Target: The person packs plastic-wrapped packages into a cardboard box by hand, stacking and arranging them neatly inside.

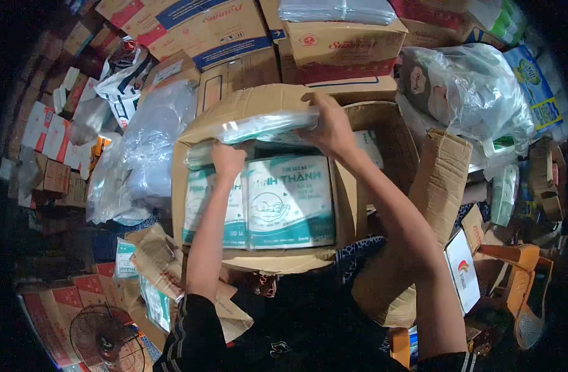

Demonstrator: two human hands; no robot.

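Observation:
A cardboard box (284,261) stands before me, holding white and teal plastic-wrapped packs printed "Minh Thành" (290,201). Across its far side, one shiny wrapped pack (265,126) lies tilted edge-on below the raised far flap (253,102). My right hand (330,127) is curled around the right end of that pack, with a finger by the flap's edge. Closed, my left hand (228,160) is at the near side of the same pack, above the left pack in the box; its fingertips are hidden.
A second open carton (408,133) adjoins on the right. Stacked cartons (228,31) rise behind. Clear plastic bags (154,142) lie at left, and a large bagged bundle (470,93) at right. An orange chair (519,273) and a fan (104,338) stand nearby.

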